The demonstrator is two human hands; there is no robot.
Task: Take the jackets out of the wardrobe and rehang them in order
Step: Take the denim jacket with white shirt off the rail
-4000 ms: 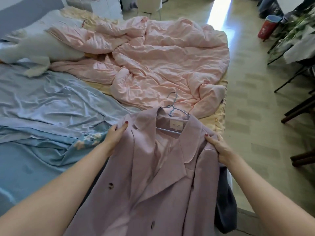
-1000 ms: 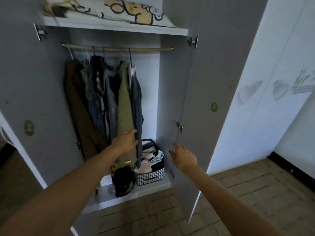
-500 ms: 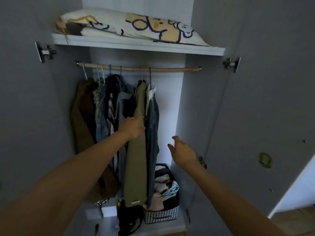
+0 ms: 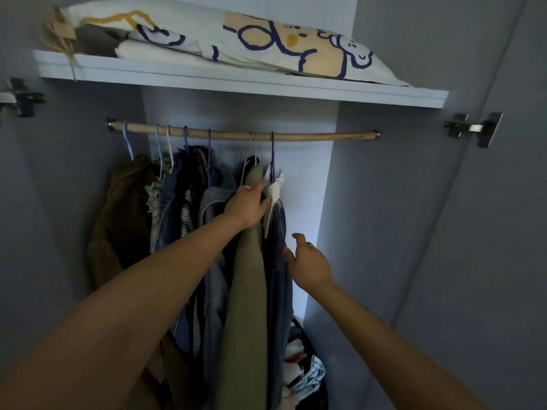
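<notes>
Several jackets hang on a wooden rail [image 4: 310,135] inside the open grey wardrobe. A brown coat [image 4: 121,220] is at the far left, denim and dark pieces in the middle, an olive jacket [image 4: 250,279] and a denim jacket with a white collar [image 4: 276,202] at the right end. My left hand [image 4: 247,207] rests high on the olive jacket's shoulder, fingers curled onto it beside the white collar. My right hand [image 4: 309,264] is open, fingertips touching the denim jacket's right edge lower down.
A shelf [image 4: 236,84] above the rail carries a folded printed pillow [image 4: 266,42]. Both wardrobe doors stand open, hinges [image 4: 473,128] showing. A basket of clothes [image 4: 305,377] sits on the wardrobe floor at the lower right. The rail's right half is bare.
Four seconds ago I held a lilac jacket over the bed. Since then I stepped close to the wardrobe; my left hand slid up the olive jacket, my right hand reached the denim one.
</notes>
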